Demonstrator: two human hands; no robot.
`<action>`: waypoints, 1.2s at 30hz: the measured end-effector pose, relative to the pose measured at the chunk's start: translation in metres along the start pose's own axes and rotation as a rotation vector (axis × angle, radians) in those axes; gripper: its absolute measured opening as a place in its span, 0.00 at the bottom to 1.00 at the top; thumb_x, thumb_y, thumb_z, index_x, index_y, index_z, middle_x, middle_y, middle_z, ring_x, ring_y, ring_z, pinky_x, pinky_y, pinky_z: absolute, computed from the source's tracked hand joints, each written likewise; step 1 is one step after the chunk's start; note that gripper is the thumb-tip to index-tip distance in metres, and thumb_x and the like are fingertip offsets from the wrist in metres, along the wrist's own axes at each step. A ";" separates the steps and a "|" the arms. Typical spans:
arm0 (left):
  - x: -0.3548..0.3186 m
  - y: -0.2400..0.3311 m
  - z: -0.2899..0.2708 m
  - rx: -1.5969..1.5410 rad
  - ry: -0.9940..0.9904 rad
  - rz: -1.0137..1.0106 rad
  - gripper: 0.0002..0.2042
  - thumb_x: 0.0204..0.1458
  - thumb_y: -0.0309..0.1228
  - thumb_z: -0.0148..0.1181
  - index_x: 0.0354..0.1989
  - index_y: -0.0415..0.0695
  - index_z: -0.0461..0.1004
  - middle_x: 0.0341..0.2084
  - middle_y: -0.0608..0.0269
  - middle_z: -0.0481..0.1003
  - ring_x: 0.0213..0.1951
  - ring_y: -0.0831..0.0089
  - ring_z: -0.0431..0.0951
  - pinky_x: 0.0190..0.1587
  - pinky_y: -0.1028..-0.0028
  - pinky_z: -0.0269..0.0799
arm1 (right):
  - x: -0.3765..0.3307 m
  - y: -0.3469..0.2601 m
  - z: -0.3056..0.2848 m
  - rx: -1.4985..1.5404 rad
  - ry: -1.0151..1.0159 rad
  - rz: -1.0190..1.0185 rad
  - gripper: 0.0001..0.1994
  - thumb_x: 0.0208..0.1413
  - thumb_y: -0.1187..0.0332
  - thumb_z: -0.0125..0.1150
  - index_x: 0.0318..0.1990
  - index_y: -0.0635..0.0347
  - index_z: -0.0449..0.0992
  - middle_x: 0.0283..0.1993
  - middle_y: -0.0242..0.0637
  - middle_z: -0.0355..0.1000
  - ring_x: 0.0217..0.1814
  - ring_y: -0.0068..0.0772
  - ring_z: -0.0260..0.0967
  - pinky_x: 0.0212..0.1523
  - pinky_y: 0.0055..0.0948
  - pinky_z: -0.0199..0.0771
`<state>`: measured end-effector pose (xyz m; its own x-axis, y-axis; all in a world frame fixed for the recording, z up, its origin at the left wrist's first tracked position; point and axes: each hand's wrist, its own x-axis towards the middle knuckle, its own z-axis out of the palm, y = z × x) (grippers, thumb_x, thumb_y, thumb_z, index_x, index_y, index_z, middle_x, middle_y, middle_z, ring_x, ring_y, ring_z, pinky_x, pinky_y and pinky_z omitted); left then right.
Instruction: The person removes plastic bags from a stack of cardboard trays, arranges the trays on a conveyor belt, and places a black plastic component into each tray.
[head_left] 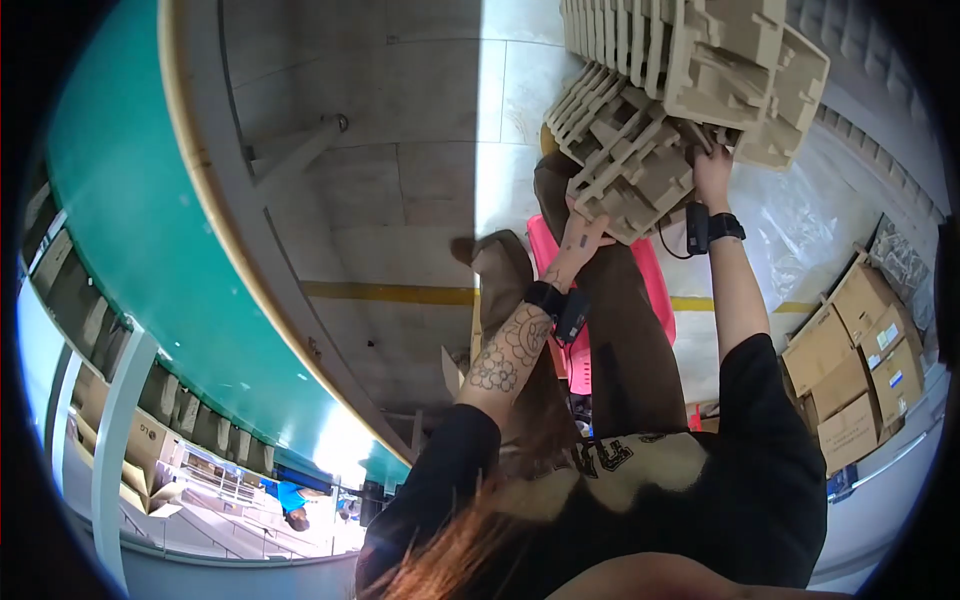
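Now, beige moulded trays point(652, 180) between left hand point(582, 238) and right hand point(712, 176)

The head fisheye looks steeply down, shirt point(620, 525) near, floor point(400, 225) farther.

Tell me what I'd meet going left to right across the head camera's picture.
Green tabletop, bright strip of floor, left hand, right hand, stacked cardboard boxes. Both hands hold the beige molded trays, left out because they overlap the hands.
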<state>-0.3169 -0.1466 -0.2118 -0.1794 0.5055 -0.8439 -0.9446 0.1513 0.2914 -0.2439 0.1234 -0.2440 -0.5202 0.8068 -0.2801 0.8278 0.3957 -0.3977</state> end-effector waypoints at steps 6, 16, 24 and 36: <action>0.019 -0.005 -0.014 0.056 -0.008 0.130 0.25 0.57 0.27 0.52 0.62 0.44 0.52 0.54 0.55 0.66 0.52 0.64 0.71 0.44 0.57 0.77 | -0.006 -0.014 0.006 0.179 0.083 0.074 0.16 0.47 0.67 0.55 0.43 0.65 0.77 0.42 0.53 0.75 0.44 0.53 0.72 0.49 0.39 0.69; 0.012 0.057 -0.028 0.267 -0.258 -0.191 0.24 0.58 0.37 0.51 0.59 0.34 0.59 0.54 0.54 0.66 0.53 0.64 0.70 0.51 0.66 0.74 | -0.005 0.000 0.010 -0.190 0.046 -0.006 0.12 0.47 0.72 0.55 0.39 0.68 0.77 0.41 0.52 0.76 0.44 0.46 0.74 0.48 0.36 0.69; 0.011 0.027 -0.018 0.241 -0.165 -0.133 0.22 0.59 0.35 0.49 0.58 0.33 0.61 0.53 0.53 0.67 0.55 0.61 0.69 0.51 0.64 0.74 | -0.007 -0.010 0.005 0.225 0.104 0.138 0.16 0.46 0.71 0.57 0.43 0.71 0.73 0.44 0.54 0.73 0.49 0.52 0.70 0.52 0.38 0.66; 0.020 0.019 -0.007 0.204 -0.092 -0.067 0.20 0.60 0.34 0.48 0.58 0.38 0.61 0.52 0.53 0.67 0.51 0.61 0.72 0.46 0.65 0.77 | -0.008 0.078 0.043 -0.088 0.092 -0.042 0.16 0.47 0.70 0.56 0.45 0.69 0.73 0.47 0.54 0.73 0.49 0.52 0.70 0.50 0.40 0.68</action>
<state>-0.3401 -0.1400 -0.2265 -0.0841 0.5623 -0.8227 -0.8766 0.3508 0.3294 -0.1841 0.1292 -0.3110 -0.5364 0.8242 -0.1817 0.8232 0.4634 -0.3280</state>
